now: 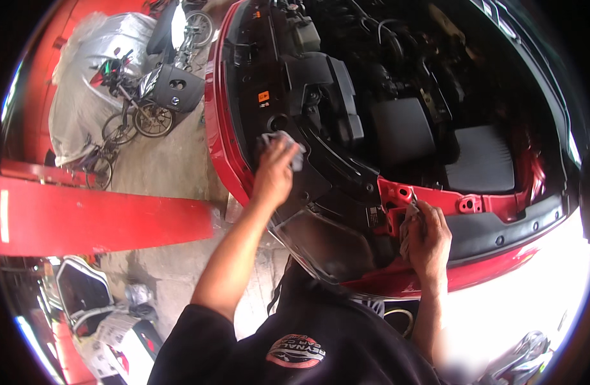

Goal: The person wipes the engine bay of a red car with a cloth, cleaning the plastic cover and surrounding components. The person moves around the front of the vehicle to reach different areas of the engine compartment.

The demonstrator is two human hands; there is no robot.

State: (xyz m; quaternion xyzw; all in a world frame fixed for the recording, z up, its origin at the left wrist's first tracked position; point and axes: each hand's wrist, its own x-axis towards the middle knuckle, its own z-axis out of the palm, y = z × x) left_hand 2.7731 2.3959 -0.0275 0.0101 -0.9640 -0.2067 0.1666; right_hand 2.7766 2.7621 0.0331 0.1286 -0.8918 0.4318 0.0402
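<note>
In front of me is the open engine bay of a red car, with a black plastic front cover (243, 70) running along its left side. My left hand (274, 173) presses a crumpled grey cloth (296, 159) onto that cover, close to a round hole. Over the red metal edge (397, 192) of the bay, my right hand (428, 237) is closed around a second greyish cloth (407, 232). The headlight (327, 240) lies between my two arms. Part of each cloth is hidden under the fingers.
Dark engine parts and a black ribbed box cover (479, 157) fill the bay. A red beam (109, 221) stands to the left. Beyond it are a motorcycle (160, 96), bicycles (118, 128) and a silver-grey sheet (83, 96) over something. Assorted items, including a framed panel (83, 289), lie at lower left.
</note>
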